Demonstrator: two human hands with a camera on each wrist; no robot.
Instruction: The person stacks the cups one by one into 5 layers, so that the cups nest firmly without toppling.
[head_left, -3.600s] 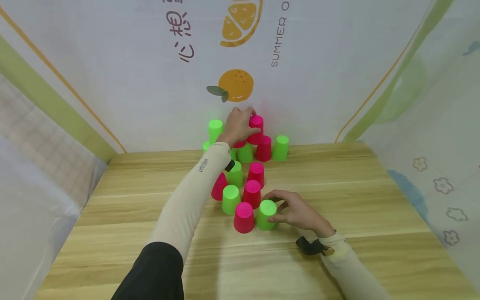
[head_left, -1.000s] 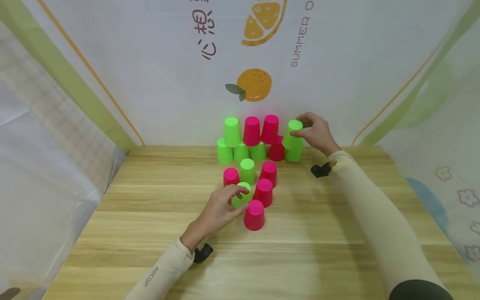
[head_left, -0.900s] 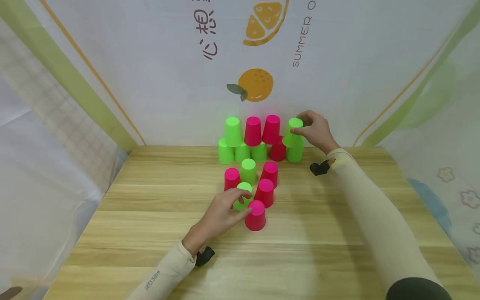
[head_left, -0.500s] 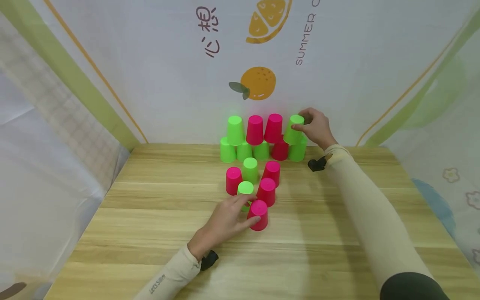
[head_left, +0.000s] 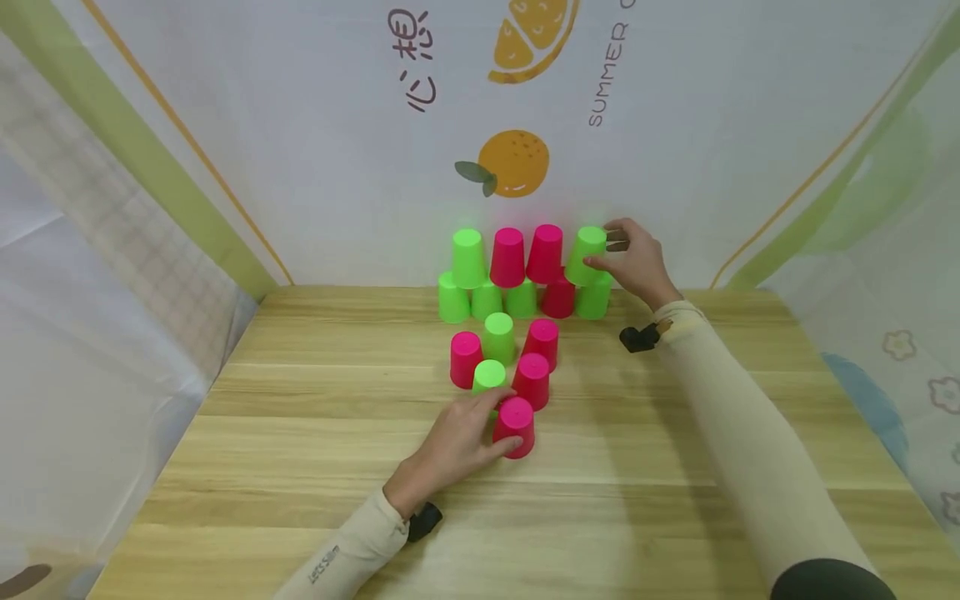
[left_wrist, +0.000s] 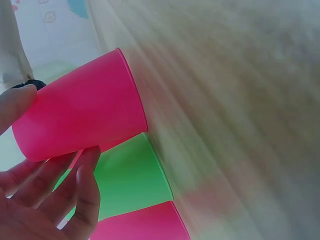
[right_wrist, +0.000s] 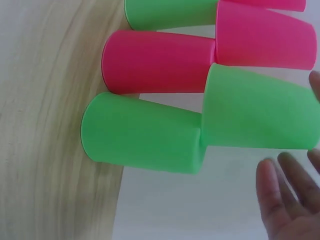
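At the front of the cup group, my left hand (head_left: 461, 435) pinches an upside-down pink cup (head_left: 515, 421) between thumb and fingers. The left wrist view shows that pink cup (left_wrist: 87, 107) with the thumb on one side and fingertips against the other. At the back, my right hand (head_left: 636, 258) is beside a green cup (head_left: 587, 254) that stands at the right end of the upper row. In the right wrist view the fingers (right_wrist: 270, 185) are spread and apart from this green cup (right_wrist: 260, 110), which bridges a lower green cup (right_wrist: 145, 132) and a pink cup (right_wrist: 157, 62).
The back stack has a lower row of several cups, with a green cup (head_left: 468, 258) and two pink cups also on top. Before it stand a pink cup (head_left: 466, 360), a green cup (head_left: 498, 337) and several others. A white printed curtain (head_left: 337, 183) hangs behind the wooden table (head_left: 300, 467).
My right hand has set the green cup on the upper row's right end and loosened its fingers. My left hand has moved from the air onto the front pink cup.
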